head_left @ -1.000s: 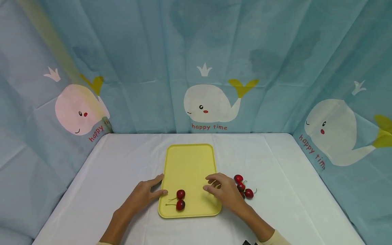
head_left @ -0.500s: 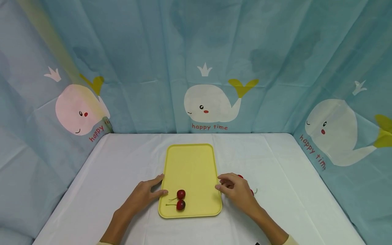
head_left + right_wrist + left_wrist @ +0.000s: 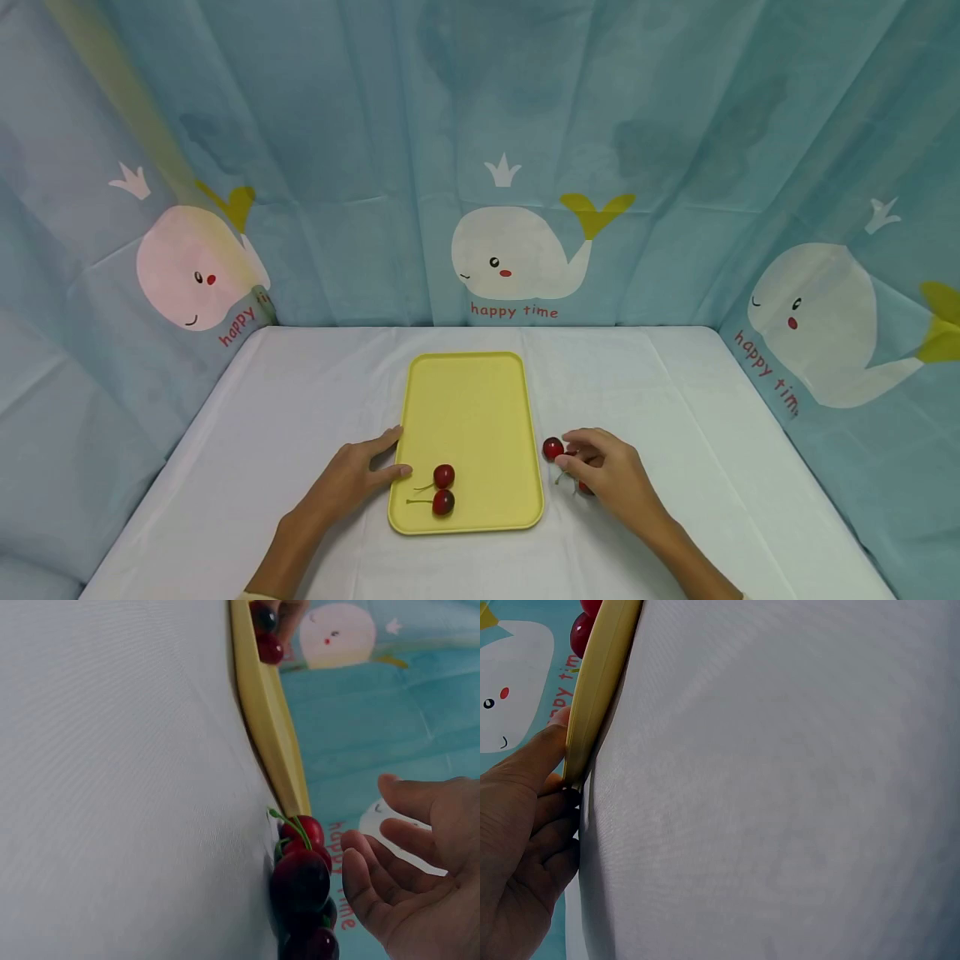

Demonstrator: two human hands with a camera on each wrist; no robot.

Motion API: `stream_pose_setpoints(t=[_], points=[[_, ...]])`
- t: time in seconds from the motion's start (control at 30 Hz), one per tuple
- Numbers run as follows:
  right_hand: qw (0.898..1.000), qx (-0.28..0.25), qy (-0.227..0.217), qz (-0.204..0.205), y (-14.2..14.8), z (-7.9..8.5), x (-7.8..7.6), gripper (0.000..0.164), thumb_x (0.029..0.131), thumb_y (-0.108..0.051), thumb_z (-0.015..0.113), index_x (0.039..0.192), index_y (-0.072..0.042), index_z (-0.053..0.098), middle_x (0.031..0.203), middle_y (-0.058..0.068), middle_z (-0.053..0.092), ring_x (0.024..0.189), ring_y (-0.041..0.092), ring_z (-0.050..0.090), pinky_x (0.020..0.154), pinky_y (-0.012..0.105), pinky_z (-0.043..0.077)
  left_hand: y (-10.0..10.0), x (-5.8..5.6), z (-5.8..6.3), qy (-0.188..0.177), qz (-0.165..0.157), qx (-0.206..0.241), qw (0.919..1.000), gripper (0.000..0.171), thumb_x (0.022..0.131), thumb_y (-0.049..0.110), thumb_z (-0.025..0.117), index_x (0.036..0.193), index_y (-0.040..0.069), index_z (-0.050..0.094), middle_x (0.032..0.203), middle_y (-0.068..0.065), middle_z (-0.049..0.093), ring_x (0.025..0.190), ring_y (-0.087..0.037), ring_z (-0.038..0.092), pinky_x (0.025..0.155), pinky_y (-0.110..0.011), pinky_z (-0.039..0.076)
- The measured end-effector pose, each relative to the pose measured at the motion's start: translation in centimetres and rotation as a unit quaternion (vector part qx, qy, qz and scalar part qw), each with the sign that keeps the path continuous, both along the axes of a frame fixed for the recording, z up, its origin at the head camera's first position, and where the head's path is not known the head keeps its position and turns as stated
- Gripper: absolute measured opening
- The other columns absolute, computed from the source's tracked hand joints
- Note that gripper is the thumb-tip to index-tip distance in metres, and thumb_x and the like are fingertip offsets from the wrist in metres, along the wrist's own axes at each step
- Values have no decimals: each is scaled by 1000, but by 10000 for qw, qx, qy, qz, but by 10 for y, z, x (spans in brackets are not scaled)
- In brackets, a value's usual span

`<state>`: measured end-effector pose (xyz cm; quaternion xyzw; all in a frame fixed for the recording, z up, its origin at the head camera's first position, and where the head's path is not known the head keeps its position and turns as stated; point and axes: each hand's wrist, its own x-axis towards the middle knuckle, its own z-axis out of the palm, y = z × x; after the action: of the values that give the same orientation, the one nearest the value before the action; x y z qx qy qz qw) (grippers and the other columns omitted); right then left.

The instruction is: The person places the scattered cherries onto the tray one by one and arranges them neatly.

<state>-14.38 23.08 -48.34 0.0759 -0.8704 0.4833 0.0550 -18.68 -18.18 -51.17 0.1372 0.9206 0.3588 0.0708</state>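
Observation:
A yellow tray (image 3: 472, 408) lies on the white-covered table, with two dark red cherries (image 3: 443, 490) near its front left corner, stems pointing left. My left hand (image 3: 352, 479) grips the tray's left edge; its thumb laps over the rim and its other fingers are at the outer side, as the left wrist view shows. Just right of the tray sits a bunch of several cherries with green stems (image 3: 300, 881), one red cherry (image 3: 553, 448) nearest the rim. Over this bunch is my right hand (image 3: 611, 467), fingers loosely bent and holding nothing, partly hiding the cherries in the head view.
A white cloth (image 3: 675, 400) covers the table. Blue curtains (image 3: 360, 167) printed with whales and the words "happy time" enclose the back and both sides.
My right hand has moved right, from above the tray to over the cherry bunch. The bunch has shifted left, closer to the tray. My left hand has stayed put.

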Motion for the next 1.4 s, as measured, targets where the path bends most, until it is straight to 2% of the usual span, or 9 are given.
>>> stream_pose_setpoints(t=[0.2,0.53,0.8,1.13,1.4], points=[[9991,314,205,-210,13,-1,6,33,90,-26,87,117,-9,78,106,0,75,88,5,68,76,22,61,1,0,-1,39,-12,-17,10000,82,93,49,80,157,7,51,158,-11,52,150,-33,46,122,-54,39],[9941,835,388,-580,36,1,14,31,90,-21,87,118,-10,78,104,-1,76,88,3,69,76,22,62,1,-1,-1,49,-23,8,10000,81,93,49,79,157,7,51,158,-10,53,150,-33,46,122,-54,40],[9918,956,143,-834,51,0,18,31,88,-15,88,117,-10,79,104,0,76,85,2,69,76,22,61,0,-1,-1,95,-33,-31,9999,81,93,49,79,157,8,52,158,-10,53,150,-33,47,122,-54,40],[9924,1044,-64,-648,54,-7,18,34,84,-15,91,115,-9,79,107,1,75,83,3,68,70,22,59,-1,-1,-3,136,-41,-27,9999,81,93,49,79,157,8,52,157,-11,53,150,-32,47,122,-54,40],[9876,1358,-550,-556,51,-5,20,39,82,-16,93,118,-12,78,104,-1,72,86,11,63,69,21,56,-1,0,-4,165,-50,-12,9999,80,93,48,80,156,8,53,156,-11,55,150,-32,47,121,-53,41]])
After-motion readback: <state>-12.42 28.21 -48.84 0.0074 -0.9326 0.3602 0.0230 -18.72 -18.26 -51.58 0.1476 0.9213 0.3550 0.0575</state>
